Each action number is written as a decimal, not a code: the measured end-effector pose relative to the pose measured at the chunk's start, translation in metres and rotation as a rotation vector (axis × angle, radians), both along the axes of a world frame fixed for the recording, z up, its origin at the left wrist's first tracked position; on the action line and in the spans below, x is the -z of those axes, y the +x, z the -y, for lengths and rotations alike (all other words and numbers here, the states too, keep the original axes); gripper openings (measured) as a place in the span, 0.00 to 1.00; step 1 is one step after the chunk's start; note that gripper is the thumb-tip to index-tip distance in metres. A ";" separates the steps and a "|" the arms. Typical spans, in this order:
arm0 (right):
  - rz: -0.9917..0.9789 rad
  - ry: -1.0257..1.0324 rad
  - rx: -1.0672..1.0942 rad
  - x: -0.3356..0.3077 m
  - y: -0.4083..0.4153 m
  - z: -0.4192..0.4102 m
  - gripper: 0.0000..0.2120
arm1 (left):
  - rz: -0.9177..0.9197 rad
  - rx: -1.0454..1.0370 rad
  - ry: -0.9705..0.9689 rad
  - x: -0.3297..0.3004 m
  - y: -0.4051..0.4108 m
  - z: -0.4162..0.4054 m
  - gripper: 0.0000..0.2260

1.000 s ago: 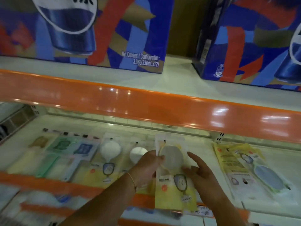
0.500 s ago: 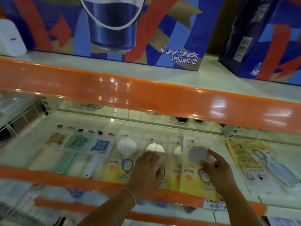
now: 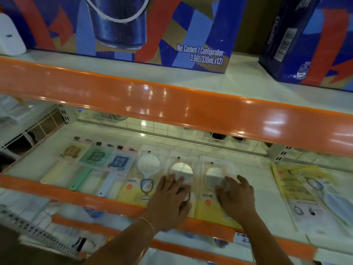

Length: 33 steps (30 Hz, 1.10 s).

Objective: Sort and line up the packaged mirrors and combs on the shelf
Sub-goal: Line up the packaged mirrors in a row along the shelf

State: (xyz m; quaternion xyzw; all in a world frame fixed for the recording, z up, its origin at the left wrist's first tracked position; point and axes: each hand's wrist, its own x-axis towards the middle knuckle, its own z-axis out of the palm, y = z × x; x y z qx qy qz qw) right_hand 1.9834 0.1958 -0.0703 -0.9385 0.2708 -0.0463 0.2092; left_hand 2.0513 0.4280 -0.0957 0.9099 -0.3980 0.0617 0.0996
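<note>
Since half a second ago, your right hand [image 3: 236,199] is lying flat, fingers spread, on the mirror pack [image 3: 214,190] near the shelf [image 3: 63,194] front edge; your left hand [image 3: 171,200] is pressing the neighbouring pack [image 3: 180,169], gripping nothing.

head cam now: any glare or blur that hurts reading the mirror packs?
Head view: ceiling-light glare streaks the orange shelf lip; the round mirrors blow out white; left hand and right hand are soft with motion; pack print is unreadable; wide-angle bends the shelf edges.
</note>
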 end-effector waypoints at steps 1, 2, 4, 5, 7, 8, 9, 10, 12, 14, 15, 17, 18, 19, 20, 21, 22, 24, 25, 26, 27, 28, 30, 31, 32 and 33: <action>0.001 0.000 -0.009 0.003 -0.001 -0.001 0.28 | 0.000 -0.002 0.005 0.000 0.000 0.000 0.24; 0.003 -0.008 -0.024 0.004 -0.003 -0.003 0.28 | 0.005 -0.005 0.011 0.000 0.000 0.000 0.24; 0.011 -0.018 -0.064 0.005 -0.005 -0.005 0.29 | 0.011 -0.010 0.016 0.001 -0.001 0.000 0.25; 0.012 -0.023 -0.088 0.008 -0.007 -0.005 0.30 | 0.009 -0.008 0.013 0.002 -0.001 0.000 0.25; -0.010 -0.038 -0.125 0.009 -0.009 -0.006 0.36 | 0.002 0.000 0.003 0.002 -0.001 0.000 0.26; -0.005 -0.039 -0.130 0.009 -0.009 -0.006 0.39 | -0.001 0.002 -0.002 0.001 -0.002 -0.001 0.26; 0.013 -0.036 -0.129 0.010 -0.009 -0.006 0.40 | -0.001 0.002 -0.004 0.001 -0.003 -0.001 0.26; 0.026 -0.029 -0.126 0.010 -0.010 -0.006 0.40 | 0.001 0.001 -0.001 0.000 -0.003 -0.001 0.26; 0.028 -0.014 -0.127 0.010 -0.011 -0.006 0.39 | 0.001 -0.001 0.006 -0.001 -0.003 -0.002 0.26; 0.024 0.006 -0.125 0.011 -0.010 -0.005 0.37 | -0.004 -0.001 0.010 -0.001 -0.003 -0.002 0.26; 0.029 0.011 -0.125 0.011 -0.011 -0.005 0.36 | -0.007 -0.001 0.010 -0.001 -0.003 -0.002 0.26; 0.041 0.017 -0.125 0.011 -0.011 -0.006 0.35 | -0.013 -0.002 0.015 -0.001 -0.004 -0.001 0.27; 0.047 0.026 -0.124 0.010 -0.011 -0.006 0.35 | -0.017 -0.003 0.019 -0.002 -0.004 -0.001 0.27; 0.053 0.035 -0.124 0.009 -0.012 -0.006 0.35 | -0.021 -0.004 0.023 -0.003 -0.004 -0.001 0.27; 0.069 0.045 -0.127 0.008 -0.012 -0.007 0.35 | -0.025 -0.008 0.028 -0.004 -0.005 -0.001 0.28; 0.093 0.064 -0.127 0.008 -0.013 -0.006 0.34 | -0.029 -0.012 0.033 -0.005 -0.005 -0.001 0.29; 0.127 0.097 -0.122 0.008 -0.014 -0.005 0.34 | -0.029 -0.014 0.034 -0.006 -0.005 -0.001 0.29; 0.226 0.233 -0.079 0.009 -0.017 0.000 0.29 | -0.018 -0.016 0.031 -0.007 -0.006 -0.001 0.29; 0.283 0.320 -0.050 0.009 -0.018 0.003 0.25 | -0.011 -0.020 0.032 -0.008 -0.007 -0.001 0.30; 0.327 0.392 -0.022 0.009 -0.020 0.005 0.21 | -0.004 -0.026 0.034 -0.008 -0.007 0.000 0.30; 0.354 0.437 -0.005 0.009 -0.021 0.007 0.17 | 0.007 -0.032 0.034 -0.008 -0.007 0.000 0.30; 0.365 0.449 -0.005 0.009 -0.021 0.008 0.15 | 0.019 -0.035 0.027 -0.008 -0.007 0.002 0.31; 0.365 0.418 -0.035 0.009 -0.022 0.009 0.14 | 0.017 -0.033 0.007 -0.012 -0.008 0.007 0.33; 0.358 0.393 -0.056 0.010 -0.021 0.009 0.16 | 0.004 -0.027 0.001 -0.015 -0.009 0.011 0.33; 0.349 0.368 -0.073 0.010 -0.021 0.009 0.18 | -0.010 -0.018 -0.001 -0.016 -0.010 0.016 0.34; 0.343 0.352 -0.078 0.011 -0.021 0.008 0.20 | -0.027 -0.010 0.001 -0.017 -0.011 0.022 0.34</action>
